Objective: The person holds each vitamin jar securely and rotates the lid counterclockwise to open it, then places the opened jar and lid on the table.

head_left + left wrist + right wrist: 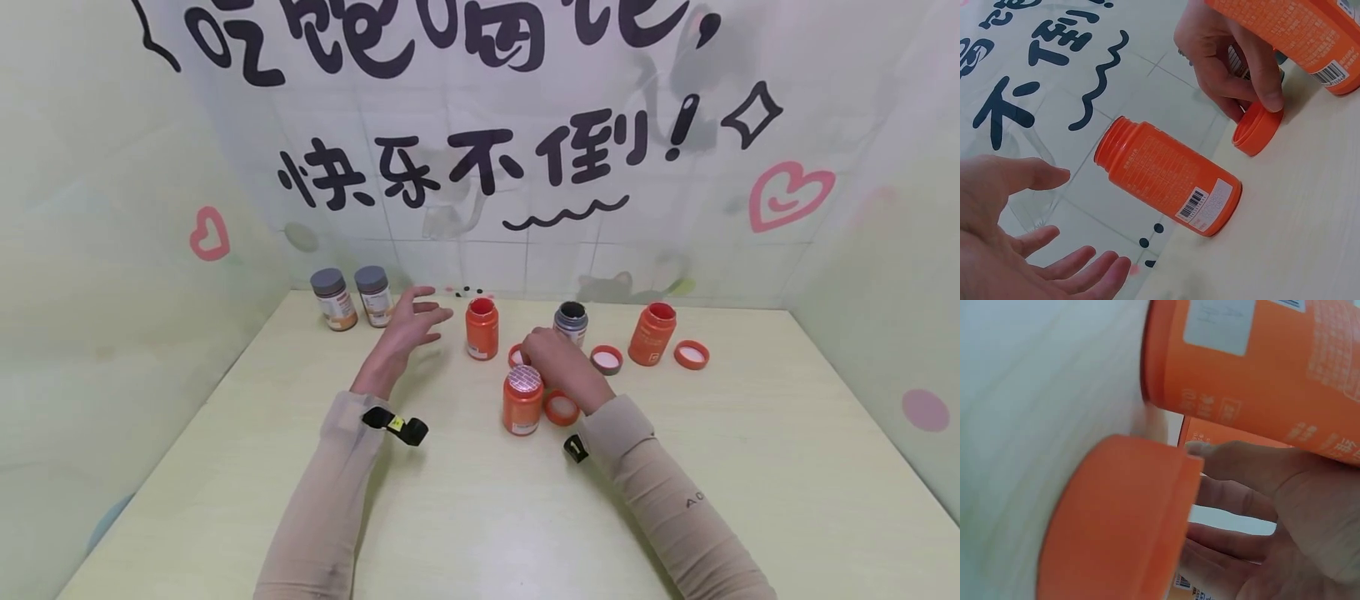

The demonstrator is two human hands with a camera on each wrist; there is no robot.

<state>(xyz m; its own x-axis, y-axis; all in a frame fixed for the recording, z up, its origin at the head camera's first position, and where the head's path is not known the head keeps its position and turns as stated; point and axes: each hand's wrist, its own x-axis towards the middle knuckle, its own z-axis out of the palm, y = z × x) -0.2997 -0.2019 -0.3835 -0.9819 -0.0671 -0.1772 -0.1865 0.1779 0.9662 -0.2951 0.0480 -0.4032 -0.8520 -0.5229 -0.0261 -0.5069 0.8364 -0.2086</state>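
Note:
My right hand [558,358] reaches past a foil-sealed orange bottle [522,410]. In the left wrist view, the thumb and fingers of that hand pinch an orange cap [1259,130] at the tabletop. My left hand [408,329] is held above the table with its fingers spread and holds nothing. Right of it an open orange bottle [482,331] stands upright, apart from the fingers. Another orange cap [562,408] lies beside the sealed bottle; it looms large in the right wrist view. My right hand partly covers the pinched cap in the head view.
Two grey-capped bottles, one [334,300] left of the other [375,297], stand at the back left. An open grey bottle [571,322] stands behind my right hand. Farther right are a lid [607,360], an open orange bottle [652,335] and its neighbouring orange lid [691,355].

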